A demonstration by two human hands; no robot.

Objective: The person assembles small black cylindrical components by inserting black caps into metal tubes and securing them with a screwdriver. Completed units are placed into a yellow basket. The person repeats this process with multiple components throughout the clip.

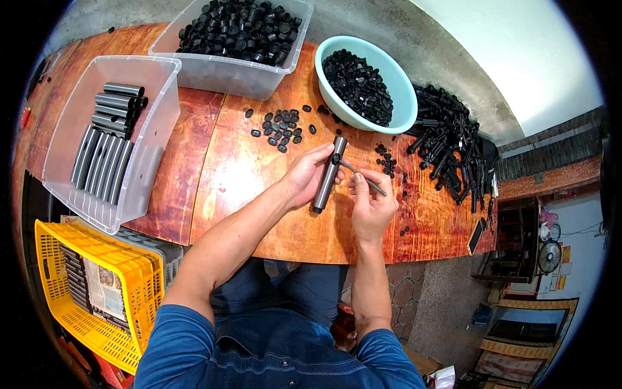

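Note:
My left hand [307,175] is closed round a grey metal tube [325,185], held tilted above the wooden table. A small black plastic piece [335,158] sits at an opening in the tube's side, near its upper end. In my right hand [374,202] is a thin dark rod-like tool [372,185], pinched between the fingers. Its tip points at the black piece and seems to touch it. Just beyond the tube lies a loose group of small black oval pieces [278,129].
A pale blue bowl [409,110] of black parts stands behind my hands. Clear plastic bins hold metal tubes [97,162] at left and black caps [240,29] at the back. Black rod-shaped parts [453,142] are heaped at right. A yellow crate [52,285] stands low at left.

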